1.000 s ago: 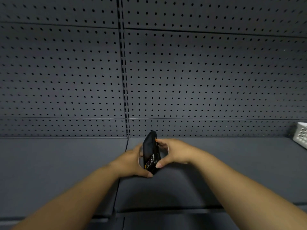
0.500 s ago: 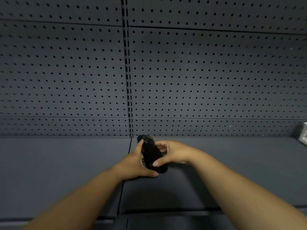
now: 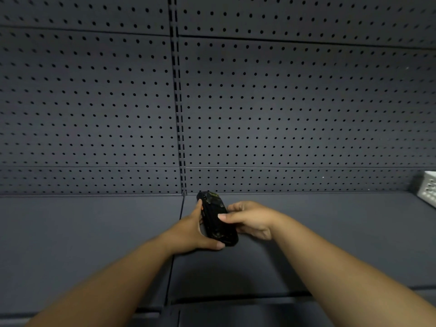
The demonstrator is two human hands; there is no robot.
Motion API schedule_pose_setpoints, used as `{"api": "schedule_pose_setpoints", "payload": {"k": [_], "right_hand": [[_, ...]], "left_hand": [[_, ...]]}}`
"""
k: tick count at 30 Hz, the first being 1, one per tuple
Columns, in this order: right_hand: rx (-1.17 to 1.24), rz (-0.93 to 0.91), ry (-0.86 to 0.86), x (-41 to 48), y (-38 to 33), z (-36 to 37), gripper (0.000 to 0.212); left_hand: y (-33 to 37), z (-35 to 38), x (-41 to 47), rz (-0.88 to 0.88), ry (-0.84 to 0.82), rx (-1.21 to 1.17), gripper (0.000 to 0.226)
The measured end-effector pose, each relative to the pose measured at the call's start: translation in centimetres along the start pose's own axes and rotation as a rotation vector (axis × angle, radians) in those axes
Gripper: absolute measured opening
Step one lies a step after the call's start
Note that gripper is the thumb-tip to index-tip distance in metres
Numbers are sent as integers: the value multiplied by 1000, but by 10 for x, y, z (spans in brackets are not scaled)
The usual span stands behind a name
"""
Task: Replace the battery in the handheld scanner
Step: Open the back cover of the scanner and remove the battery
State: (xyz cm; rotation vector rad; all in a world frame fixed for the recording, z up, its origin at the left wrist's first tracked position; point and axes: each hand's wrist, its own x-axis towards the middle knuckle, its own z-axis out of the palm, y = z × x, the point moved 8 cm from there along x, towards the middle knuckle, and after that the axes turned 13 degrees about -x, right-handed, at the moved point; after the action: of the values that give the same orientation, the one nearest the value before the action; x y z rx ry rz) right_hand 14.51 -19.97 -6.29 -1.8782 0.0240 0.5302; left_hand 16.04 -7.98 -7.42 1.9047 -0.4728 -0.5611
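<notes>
A dark grey pegboard wall [image 3: 283, 102] rises behind a bare grey shelf [image 3: 82, 232], with a white perforated basket [image 3: 428, 191] at its far right edge. Above the shelf's middle seam, the left hand [image 3: 191, 232] and right hand [image 3: 250, 219] both clasp the black scanner [image 3: 217, 220], back upward.

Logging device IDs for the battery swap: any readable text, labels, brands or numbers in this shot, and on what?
No text can be read.
Handheld scanner, held by left hand and right hand: yellowish patch near its top end, too blurred to read.
White basket at the right edge: no lettering visible.
Pegboard wall and shelf: no signs or labels.
</notes>
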Motion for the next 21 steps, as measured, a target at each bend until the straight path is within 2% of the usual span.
{"api": "schedule_pose_setpoints", "payload": {"k": [5, 12, 21], "right_hand": [[21, 34, 24, -7, 6, -8, 41], [44, 37, 30, -15, 11, -10, 40], [-104, 34, 106, -13, 16, -16, 46]], "left_hand": [[-1, 6, 3, -21, 5, 85, 131], [-3, 10, 6, -63, -52, 163, 144], [-7, 9, 8, -111, -52, 241, 133]]}}
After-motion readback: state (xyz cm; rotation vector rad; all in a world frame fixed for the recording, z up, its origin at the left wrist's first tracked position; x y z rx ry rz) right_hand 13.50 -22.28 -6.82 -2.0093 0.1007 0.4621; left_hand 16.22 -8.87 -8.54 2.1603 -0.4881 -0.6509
